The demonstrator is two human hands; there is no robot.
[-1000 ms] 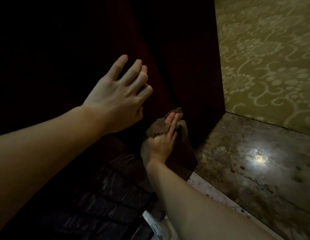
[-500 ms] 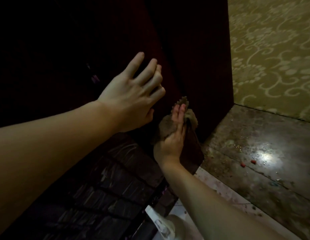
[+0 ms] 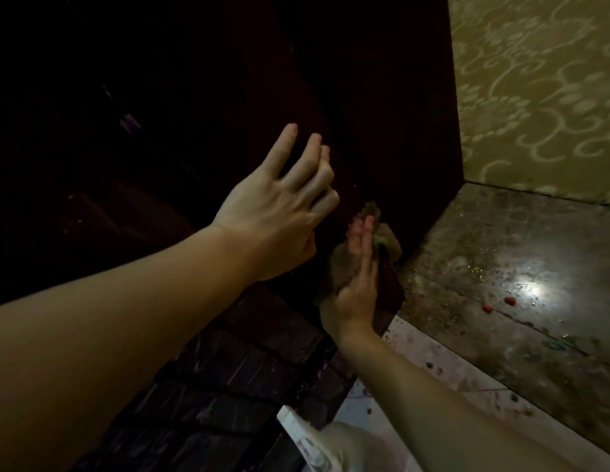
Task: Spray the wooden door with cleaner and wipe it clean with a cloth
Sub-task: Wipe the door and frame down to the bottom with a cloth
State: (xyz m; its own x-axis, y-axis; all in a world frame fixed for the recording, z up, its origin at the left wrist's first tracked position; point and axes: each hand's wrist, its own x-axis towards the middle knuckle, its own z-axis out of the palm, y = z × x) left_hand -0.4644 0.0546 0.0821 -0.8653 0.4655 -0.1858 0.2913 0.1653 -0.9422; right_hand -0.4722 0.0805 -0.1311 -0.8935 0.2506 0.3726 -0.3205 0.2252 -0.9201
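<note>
At door [image 3: 382, 97] edge, right hand [image 3: 356, 284] on cloth [image 3: 344, 264]

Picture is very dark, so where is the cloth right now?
In the head view, the brown cloth sits centre-right, pressed flat under the right hand against the dark wooden door near its bottom edge, just below the left hand.

bare forearms, no sleeves, slender hands [image 3: 283, 212]
</note>
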